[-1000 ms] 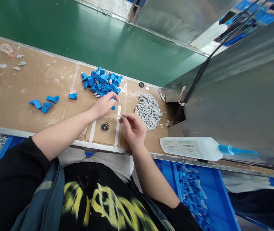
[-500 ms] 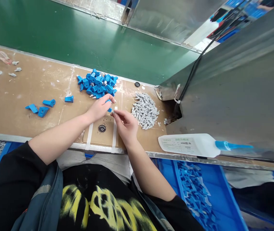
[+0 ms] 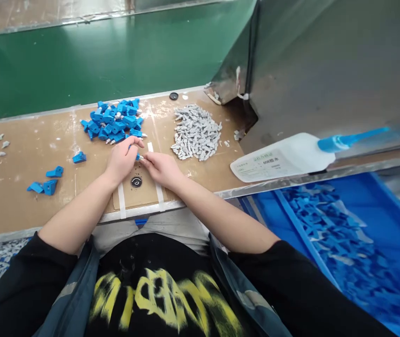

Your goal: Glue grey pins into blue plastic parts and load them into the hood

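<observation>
Over the brown work surface, my left hand (image 3: 122,159) is closed on a small blue part (image 3: 137,157), mostly hidden by the fingers. My right hand (image 3: 161,168) pinches a tiny pale piece at the right end of that blue part. Just beyond my left hand lies a heap of blue parts (image 3: 112,121), some with pale tips showing. A pile of small grey pieces (image 3: 196,132) rests to the right of both hands. Below the hands, a black round disc (image 3: 136,181) sits on a cardboard pad (image 3: 142,196) with white tape strips.
Several loose blue parts (image 3: 49,187) lie at the left. A white bottle with a blue nozzle (image 3: 280,157) lies at the right edge, beside a metal panel (image 3: 326,79). Blue bins (image 3: 393,210) of parts stand below the table. A black cap (image 3: 174,96) lies at the far edge.
The camera view has turned and shifted, so the table looks more level. Both hands remain together at the blue part, with the right forearm now angled further out to the right.
</observation>
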The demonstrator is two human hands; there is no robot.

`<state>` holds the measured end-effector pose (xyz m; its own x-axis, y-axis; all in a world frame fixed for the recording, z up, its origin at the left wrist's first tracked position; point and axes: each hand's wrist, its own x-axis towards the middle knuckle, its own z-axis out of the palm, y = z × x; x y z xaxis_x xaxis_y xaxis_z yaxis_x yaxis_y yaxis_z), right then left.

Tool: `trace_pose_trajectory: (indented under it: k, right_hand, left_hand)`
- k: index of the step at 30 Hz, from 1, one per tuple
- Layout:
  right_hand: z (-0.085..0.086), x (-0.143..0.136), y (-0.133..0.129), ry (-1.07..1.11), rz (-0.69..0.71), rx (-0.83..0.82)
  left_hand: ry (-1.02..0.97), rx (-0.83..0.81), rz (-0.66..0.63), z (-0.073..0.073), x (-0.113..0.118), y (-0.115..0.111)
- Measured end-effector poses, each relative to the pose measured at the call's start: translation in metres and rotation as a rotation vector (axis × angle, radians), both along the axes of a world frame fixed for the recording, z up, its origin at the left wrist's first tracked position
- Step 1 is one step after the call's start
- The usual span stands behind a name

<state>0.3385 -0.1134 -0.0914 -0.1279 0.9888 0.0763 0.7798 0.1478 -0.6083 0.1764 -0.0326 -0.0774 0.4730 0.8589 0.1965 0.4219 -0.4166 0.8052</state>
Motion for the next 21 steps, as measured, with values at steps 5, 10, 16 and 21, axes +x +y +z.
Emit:
trace_pose_trajectory:
  k: [5,10,16,21]
  right_hand:
    - [0.003,0.001,0.003,-0.015,-0.003,0.000]
    - [0.005,0.005,0.004,-0.046,0.040,0.021]
    - [0.001,0.004,0.004,-0.056,0.055,0.025]
    - [-0.003,0.000,0.010,0.159,0.009,0.073]
  left_hand:
    - [0.033,0.055,0.009,0.002,0.005,0.000]
    - [0.071,0.105,-0.004,0.000,0.006,0.002]
    - [0.156,0.125,-0.013,0.012,0.001,-0.005]
    - [0.514,0.163,-0.026,0.037,-0.035,-0.016]
